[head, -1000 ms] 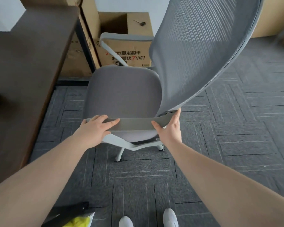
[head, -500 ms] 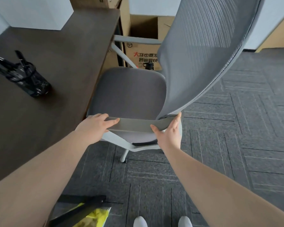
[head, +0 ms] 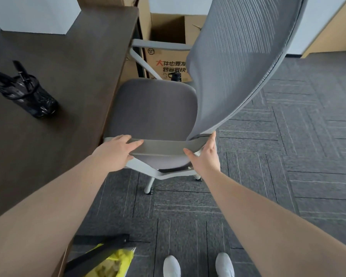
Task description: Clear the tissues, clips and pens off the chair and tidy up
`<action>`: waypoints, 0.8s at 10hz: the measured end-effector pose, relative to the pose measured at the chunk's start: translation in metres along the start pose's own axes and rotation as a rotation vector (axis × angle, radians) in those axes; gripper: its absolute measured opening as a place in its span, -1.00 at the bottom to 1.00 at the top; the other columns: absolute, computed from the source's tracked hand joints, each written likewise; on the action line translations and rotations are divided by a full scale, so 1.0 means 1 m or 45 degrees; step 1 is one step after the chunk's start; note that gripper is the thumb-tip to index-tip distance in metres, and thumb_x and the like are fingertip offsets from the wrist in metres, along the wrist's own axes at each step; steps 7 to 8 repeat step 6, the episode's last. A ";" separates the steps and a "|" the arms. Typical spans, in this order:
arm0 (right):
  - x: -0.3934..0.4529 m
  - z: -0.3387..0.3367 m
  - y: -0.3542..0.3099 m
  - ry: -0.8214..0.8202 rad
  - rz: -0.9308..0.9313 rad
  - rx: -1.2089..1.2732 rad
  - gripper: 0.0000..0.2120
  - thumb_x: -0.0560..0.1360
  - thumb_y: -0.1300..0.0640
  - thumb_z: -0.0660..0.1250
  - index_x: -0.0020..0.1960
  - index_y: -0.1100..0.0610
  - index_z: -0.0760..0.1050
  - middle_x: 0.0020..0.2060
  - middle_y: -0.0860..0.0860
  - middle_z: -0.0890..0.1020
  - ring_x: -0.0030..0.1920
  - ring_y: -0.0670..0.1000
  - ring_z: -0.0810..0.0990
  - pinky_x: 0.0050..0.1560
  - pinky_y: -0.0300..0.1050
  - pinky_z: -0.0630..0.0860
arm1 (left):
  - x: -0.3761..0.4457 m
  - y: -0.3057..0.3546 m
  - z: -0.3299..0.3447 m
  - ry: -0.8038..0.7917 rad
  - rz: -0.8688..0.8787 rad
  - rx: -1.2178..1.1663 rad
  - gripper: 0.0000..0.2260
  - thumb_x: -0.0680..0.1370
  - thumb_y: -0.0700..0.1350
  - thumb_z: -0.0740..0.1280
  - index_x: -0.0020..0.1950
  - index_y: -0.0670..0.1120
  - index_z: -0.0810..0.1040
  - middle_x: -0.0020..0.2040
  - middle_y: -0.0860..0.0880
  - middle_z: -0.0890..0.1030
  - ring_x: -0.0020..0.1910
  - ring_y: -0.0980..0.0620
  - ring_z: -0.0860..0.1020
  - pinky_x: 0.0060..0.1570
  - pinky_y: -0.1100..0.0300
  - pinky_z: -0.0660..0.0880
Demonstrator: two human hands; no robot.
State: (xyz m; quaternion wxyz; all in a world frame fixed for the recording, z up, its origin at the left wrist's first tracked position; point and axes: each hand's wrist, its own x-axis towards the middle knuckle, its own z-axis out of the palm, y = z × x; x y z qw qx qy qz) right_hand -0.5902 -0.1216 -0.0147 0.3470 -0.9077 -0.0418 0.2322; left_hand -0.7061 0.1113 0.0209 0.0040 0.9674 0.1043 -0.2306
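A grey office chair stands beside the desk, its bare seat (head: pixel 154 108) facing the desk and its mesh back (head: pixel 238 56) rising on the right. Both my hands grip the near armrest (head: pixel 164 146). My left hand (head: pixel 116 150) curls over its left end. My right hand (head: pixel 205 154) holds its right end, where the armrest meets the back. A black mesh pen holder (head: pixel 31 96) with several pens stands on the desk at the left. No tissues or clips are visible on the seat.
The dark wooden desk (head: pixel 68 76) fills the left side. Cardboard boxes (head: pixel 168 62) stand behind the chair. A bin with a yellow bag (head: pixel 112 262) sits at my feet on the grey carpet (head: pixel 288 156). My white shoes show at the bottom edge.
The chair has slid left, closer to the desk edge, with both hands still on the armrest. My view has turned left, so the pen holder came into sight.
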 end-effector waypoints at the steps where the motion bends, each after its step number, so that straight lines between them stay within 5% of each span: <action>1: 0.001 -0.009 0.007 -0.029 -0.042 -0.088 0.01 0.45 -0.20 0.35 0.54 0.00 -0.34 0.56 -0.09 0.03 0.48 0.06 0.28 0.22 0.10 0.50 | -0.002 0.005 0.000 -0.015 0.000 0.025 -0.45 0.61 0.04 0.14 0.54 0.12 -0.03 0.55 -0.11 0.10 0.54 -0.12 0.08 0.39 -0.06 0.32; 4: -0.001 -0.027 0.013 -0.179 -0.133 -0.218 -0.18 0.52 -0.14 0.25 0.55 -0.04 -0.22 0.56 -0.09 0.06 0.50 0.08 0.22 0.26 0.13 0.47 | -0.004 0.032 -0.015 0.012 0.065 0.035 -0.44 0.60 0.08 0.16 0.54 0.10 0.00 0.56 -0.10 0.10 0.53 -0.12 0.12 0.37 -0.03 0.32; 6: -0.023 -0.073 -0.001 -0.259 -0.207 -0.284 -0.57 0.59 0.04 0.19 0.45 0.05 0.31 0.32 0.04 0.51 -0.05 0.01 0.54 -0.09 -0.14 0.47 | -0.006 0.040 -0.022 -0.019 0.040 -0.008 -0.47 0.60 0.05 0.16 0.53 0.10 0.03 0.57 -0.09 0.07 0.54 -0.12 0.08 0.40 -0.07 0.28; 8: -0.023 -0.073 -0.001 -0.259 -0.207 -0.284 -0.57 0.59 0.04 0.19 0.45 0.05 0.31 0.32 0.04 0.51 -0.05 0.01 0.54 -0.09 -0.14 0.47 | -0.006 0.040 -0.022 -0.019 0.040 -0.008 -0.47 0.60 0.05 0.16 0.53 0.10 0.03 0.57 -0.09 0.07 0.54 -0.12 0.08 0.40 -0.07 0.28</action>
